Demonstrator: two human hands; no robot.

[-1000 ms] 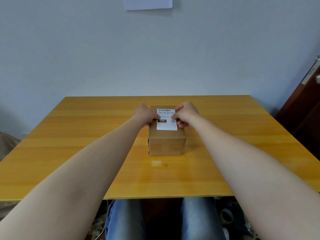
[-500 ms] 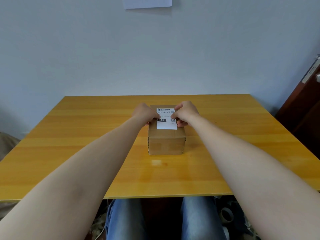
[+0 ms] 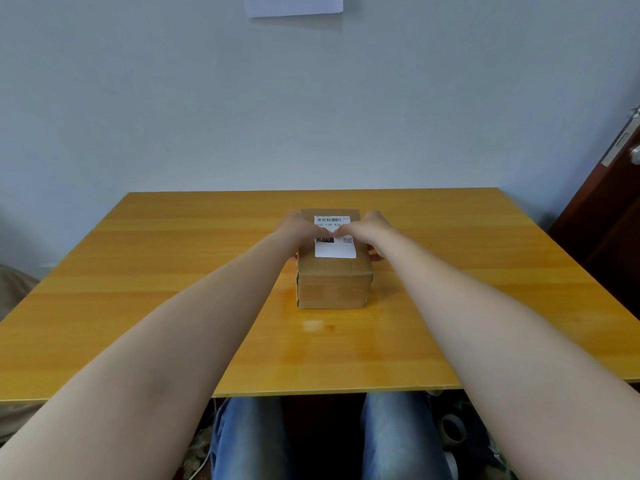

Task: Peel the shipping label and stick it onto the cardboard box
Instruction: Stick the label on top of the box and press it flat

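table (image 3: 138, 306): wooden top carrying everything; its near edge runs across the lower frame and its near corners are cut off by the forearms and the frame.
cardboard box (image 3: 332, 289): stands about midway between the left and right edges, nearer the far edge than the near one. Probably light yet stiff enough to take downward pressure; best steadied at its two side walls, so that it does not slide on the smooth wood.
shipping label (image 3: 335, 249): lies flat on the box top, toward the far end, print up. Thin, floppy paper, likely tacky underneath; best pressed from the middle outward, and gripped only at a corner if it needs lifting.
left hand (image 3: 298, 228): at the left side of the box top, fingers curled, with the tips pressing on the label's left middle; not pinching anything that I can see.
right hand (image 3: 367, 228): mirrored at the right side, tips meeting the left hand's over the label's middle; lower fingers reach down the box's right wall.
hidden: the label's middle band is under the fingertips, so wrinkles or bubbles there cannot be judged; the small print is too blurred to read; no backing sheet is in view.
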